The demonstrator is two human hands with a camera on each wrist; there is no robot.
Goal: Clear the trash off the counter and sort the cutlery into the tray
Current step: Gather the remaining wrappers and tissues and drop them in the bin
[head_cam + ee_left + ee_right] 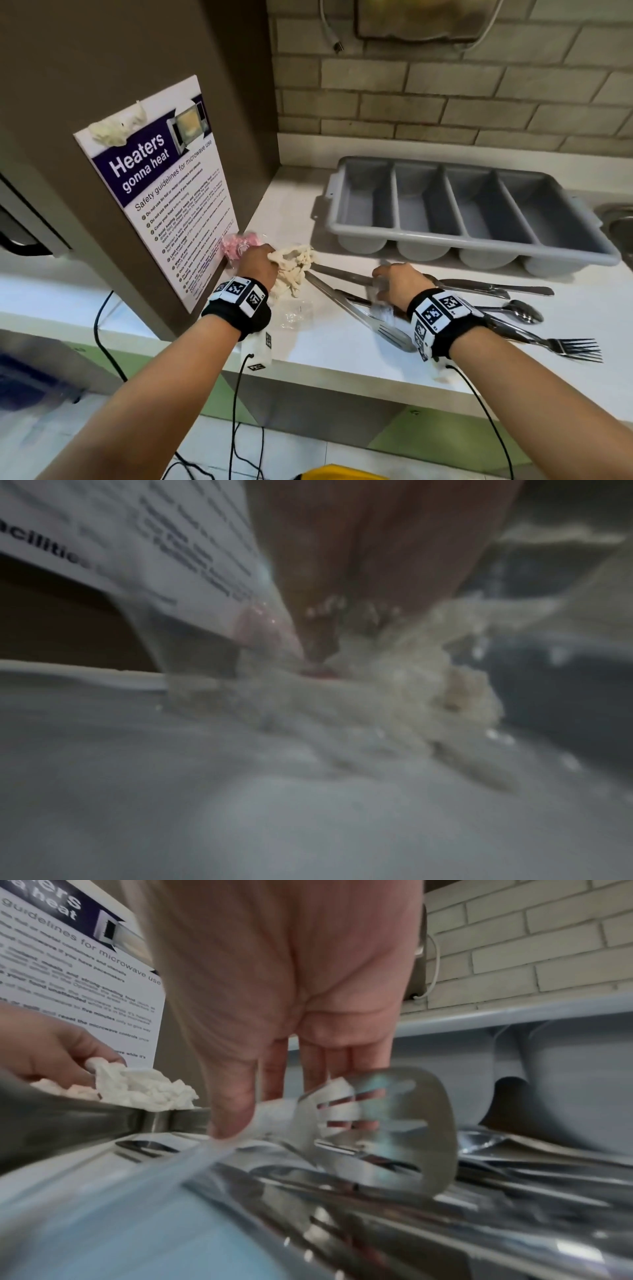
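While the left hand (257, 262) clutches a crumpled white tissue (294, 265) left of the grey four-slot cutlery tray (459, 214), the right hand (399, 282) pinches clear crinkled plastic (274, 1118) over steel cutlery (479, 308) before it.

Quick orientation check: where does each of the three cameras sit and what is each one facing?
Head: worn high, facing down at the counter, grey tray and cutlery; both forearms and hands show.
Left wrist: low, along the left hand to the crumpled tissue; blurred.
Right wrist: low, along the right hand over the slotted spatula.
Shared: the tissue and microwave notice appear in all three.
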